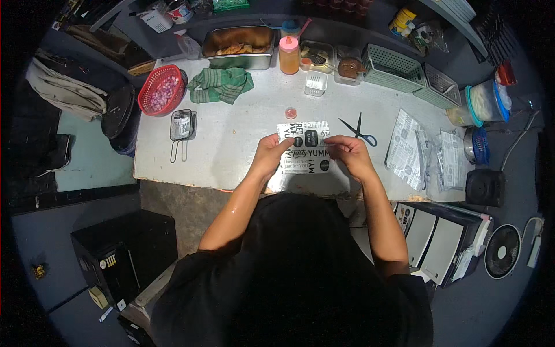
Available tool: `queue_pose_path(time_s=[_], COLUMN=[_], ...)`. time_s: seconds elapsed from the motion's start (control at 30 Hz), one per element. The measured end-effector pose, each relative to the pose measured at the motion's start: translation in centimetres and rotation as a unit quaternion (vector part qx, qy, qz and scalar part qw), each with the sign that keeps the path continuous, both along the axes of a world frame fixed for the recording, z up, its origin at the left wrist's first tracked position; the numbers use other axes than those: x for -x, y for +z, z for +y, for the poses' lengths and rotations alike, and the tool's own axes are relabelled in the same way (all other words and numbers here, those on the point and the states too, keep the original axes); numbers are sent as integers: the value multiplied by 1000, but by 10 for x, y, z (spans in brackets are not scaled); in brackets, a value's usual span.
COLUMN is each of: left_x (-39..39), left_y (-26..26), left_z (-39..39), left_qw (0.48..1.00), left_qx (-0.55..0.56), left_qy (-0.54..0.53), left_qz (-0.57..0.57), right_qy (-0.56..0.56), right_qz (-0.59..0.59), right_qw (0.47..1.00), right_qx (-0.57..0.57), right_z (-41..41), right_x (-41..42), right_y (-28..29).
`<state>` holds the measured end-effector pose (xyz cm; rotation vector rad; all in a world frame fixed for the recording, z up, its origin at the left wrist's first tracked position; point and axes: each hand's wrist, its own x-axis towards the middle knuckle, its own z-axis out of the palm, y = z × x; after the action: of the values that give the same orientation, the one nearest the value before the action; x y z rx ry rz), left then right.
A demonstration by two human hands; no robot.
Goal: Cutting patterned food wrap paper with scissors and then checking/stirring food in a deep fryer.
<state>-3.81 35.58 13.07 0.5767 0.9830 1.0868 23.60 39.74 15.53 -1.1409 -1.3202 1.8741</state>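
Note:
A square of printed food wrapping paper (305, 149) is held above the white table, close to its front edge. My left hand (271, 154) pinches the paper's left side, thumb on top. The right side is gripped between the thumb and fingers of my right hand (350, 154). Just beyond the paper lies a small round container with a reddish top (290, 113). Open scissors (359, 130) with dark blue handles rest to the right. A small wire basket with a long handle (181, 125), lined with printed paper, lies on the left.
A red basket of chopped onions (161, 91) and a green cloth (221, 84) occupy the back left. Along the back stand a metal pan (237, 60), a pink-capped squeeze bottle (288, 55) and grey-green plastic baskets (392, 76). Stacks of printed paper (405, 149) lie at the right.

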Motion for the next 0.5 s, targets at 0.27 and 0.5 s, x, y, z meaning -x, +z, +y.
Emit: queue_pose_path(time_s=[0.27,0.5], left_x=[8,15], left_y=[5,6], left_z=[3,6], left_qw=[999,999], left_qx=[38,42], left_qy=[3,11], left_qz=[-13,-24], right_qy=[-63,-27], right_qz=[51,-24], right_qw=[996,998], right_qx=[20,52], right_z=[-14,-14], right_x=[24,14], right_y=[39,15])
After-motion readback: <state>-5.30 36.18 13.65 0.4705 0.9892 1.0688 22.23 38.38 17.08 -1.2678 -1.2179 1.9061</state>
